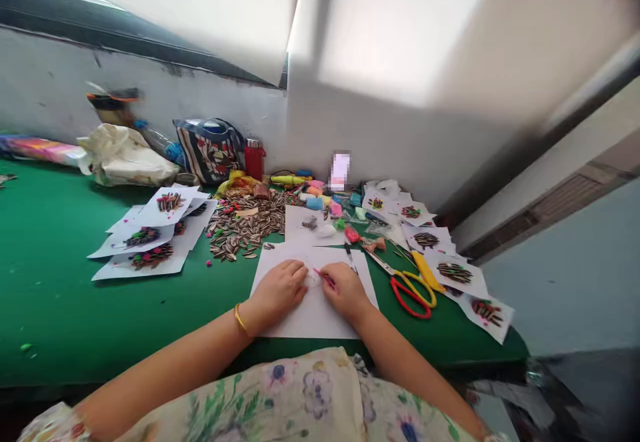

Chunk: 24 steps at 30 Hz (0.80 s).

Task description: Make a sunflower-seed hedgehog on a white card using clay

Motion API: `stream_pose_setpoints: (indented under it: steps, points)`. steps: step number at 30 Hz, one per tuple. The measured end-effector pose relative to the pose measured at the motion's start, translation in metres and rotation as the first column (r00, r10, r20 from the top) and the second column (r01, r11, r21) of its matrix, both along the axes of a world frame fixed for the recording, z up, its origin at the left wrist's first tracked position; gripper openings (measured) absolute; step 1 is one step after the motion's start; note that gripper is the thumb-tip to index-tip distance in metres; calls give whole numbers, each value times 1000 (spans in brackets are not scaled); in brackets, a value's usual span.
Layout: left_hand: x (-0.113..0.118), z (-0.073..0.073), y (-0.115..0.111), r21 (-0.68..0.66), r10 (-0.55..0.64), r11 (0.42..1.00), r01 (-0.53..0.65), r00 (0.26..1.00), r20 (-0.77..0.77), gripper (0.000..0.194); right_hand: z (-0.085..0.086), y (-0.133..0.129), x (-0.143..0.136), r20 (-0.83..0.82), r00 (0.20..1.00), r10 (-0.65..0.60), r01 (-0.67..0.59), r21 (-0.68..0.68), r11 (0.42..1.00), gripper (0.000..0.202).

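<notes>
A white sheet of paper (pixel 320 319) lies on the green table in front of me, with faint marks between my hands. My left hand (pixel 281 290) rests on the sheet's left part, its fingers together and curled a little; whether anything is under them is hidden. In my right hand (pixel 345 289) is a thin pink tool (pixel 331 283), pinched with its tip near the marks. A black pen (pixel 351 259) lies on the paper beyond my right hand. Striped seeds (pixel 255 225) are heaped behind the sheet on the left.
Scissors (pixel 413 290) with red and yellow handles lie at the right, beside a yellow tool (pixel 427 271). Seed-decorated papers (pixel 120 239) are stacked at the left; more (pixel 463 285) line the right edge. Coloured clay packs (pixel 315 203), a red bottle (pixel 254 160) and a striped bag (pixel 210 152) stand behind.
</notes>
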<state>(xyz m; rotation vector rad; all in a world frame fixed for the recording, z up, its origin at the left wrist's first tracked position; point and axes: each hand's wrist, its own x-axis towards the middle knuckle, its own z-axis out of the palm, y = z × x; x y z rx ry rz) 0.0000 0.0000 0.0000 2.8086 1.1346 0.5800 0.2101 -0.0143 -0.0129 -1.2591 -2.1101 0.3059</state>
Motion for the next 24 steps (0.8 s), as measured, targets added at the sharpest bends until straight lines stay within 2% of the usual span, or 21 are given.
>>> stream_pose_setpoints:
  steps: [6,12,24]
  points:
    - [-1,3,0,33,-84,996,84,996,19,19,-2,-1,-1,-28,998,56,-56,-4,998,21]
    - [0,-1,2,81,-79,994,78,997,15,19,-1,-1,-2,-48,997,68,-68,-4,998,23]
    - [0,1,1,78,-63,995,63,998,7,19,2,-2,-2,-63,997,34,-33,11,999,24]
